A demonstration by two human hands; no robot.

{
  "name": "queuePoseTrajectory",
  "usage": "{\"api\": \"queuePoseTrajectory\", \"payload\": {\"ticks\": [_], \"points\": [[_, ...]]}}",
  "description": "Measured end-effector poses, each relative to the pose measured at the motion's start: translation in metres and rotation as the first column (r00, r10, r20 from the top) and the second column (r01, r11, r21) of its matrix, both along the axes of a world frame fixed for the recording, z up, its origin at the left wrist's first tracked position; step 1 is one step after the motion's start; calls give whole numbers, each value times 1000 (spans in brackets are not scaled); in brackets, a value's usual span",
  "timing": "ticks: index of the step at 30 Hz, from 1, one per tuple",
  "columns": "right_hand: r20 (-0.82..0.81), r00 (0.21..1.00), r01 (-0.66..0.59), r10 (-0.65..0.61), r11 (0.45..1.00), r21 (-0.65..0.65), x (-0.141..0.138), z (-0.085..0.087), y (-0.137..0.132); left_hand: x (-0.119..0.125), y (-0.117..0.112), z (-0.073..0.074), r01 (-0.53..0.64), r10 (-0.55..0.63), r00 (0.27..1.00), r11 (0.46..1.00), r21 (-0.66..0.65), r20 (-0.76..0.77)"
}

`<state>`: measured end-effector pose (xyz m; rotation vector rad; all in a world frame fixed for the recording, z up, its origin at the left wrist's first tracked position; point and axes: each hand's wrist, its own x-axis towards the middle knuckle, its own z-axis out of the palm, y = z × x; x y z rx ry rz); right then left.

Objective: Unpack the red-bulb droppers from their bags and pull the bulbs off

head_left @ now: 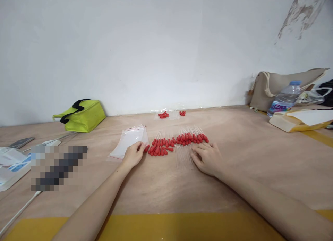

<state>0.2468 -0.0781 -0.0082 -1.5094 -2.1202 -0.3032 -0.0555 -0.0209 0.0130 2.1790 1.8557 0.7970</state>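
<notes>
Several clear droppers with red rubber bulbs (pixel 179 140) lie in a row on the brown table (pixel 247 157). My left hand (pixel 134 155) rests at the row's left end, fingers curled over the edge of a stack of clear zip bags (pixel 128 140) and touching a red bulb. My right hand (pixel 206 157) lies palm down with fingers spread over the clear dropper tubes (pixel 183 157) just below the red bulbs. It holds nothing.
Small bags with red bulbs (pixel 166 115) sit by the wall. A lime-green bag (pixel 82 116) is at back left. A beige tote (pixel 275 86), a water bottle (pixel 284 97) and a paper envelope (pixel 301 120) are at right. A phone (pixel 20 142) and papers (pixel 11 163) lie at left.
</notes>
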Motion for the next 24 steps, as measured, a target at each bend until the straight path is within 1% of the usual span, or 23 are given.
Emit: {"api": "queuePoseTrajectory", "payload": {"ticks": [2,4,5,7,8,10,12,14,17,20,22,24], "points": [[-5,1000,-16,16,1000,-7,0,1,0,-1,0,0,7,-7,1000,1000,-2,-16],[-16,1000,-2,2,1000,-11,1,4,0,-2,1,-1,19,-19,1000,1000,-2,-10],[-24,999,27,-27,999,-18,3,6,1,-2,2,-2,25,-25,1000,1000,2,0],[-38,991,125,-128,990,-67,9,11,3,-3,3,-4,34,-34,999,999,7,29],[-36,981,187,-192,976,-110,12,14,4,-4,3,-4,34,-34,998,999,5,45],[-11,949,305,-314,929,-210,19,18,6,-4,4,-5,29,-28,997,1000,-3,71],[10,929,357,-371,884,-301,24,21,7,-4,5,-5,22,-22,997,1000,-3,74],[-14,932,333,-362,870,-363,26,21,7,-4,5,-5,17,-18,997,1000,7,72],[-111,945,239,-306,883,-403,24,18,8,-4,5,-5,-7,7,997,1000,8,72],[-258,939,115,-230,912,-393,20,13,10,-2,5,-5,-26,26,998,1000,-2,50],[-367,916,19,-163,931,-364,16,9,12,-1,4,-5,-20,21,999,1000,-5,44],[-435,894,-50,-106,942,-332,13,6,13,0,4,-4,-12,12,999,1000,0,51]]}}
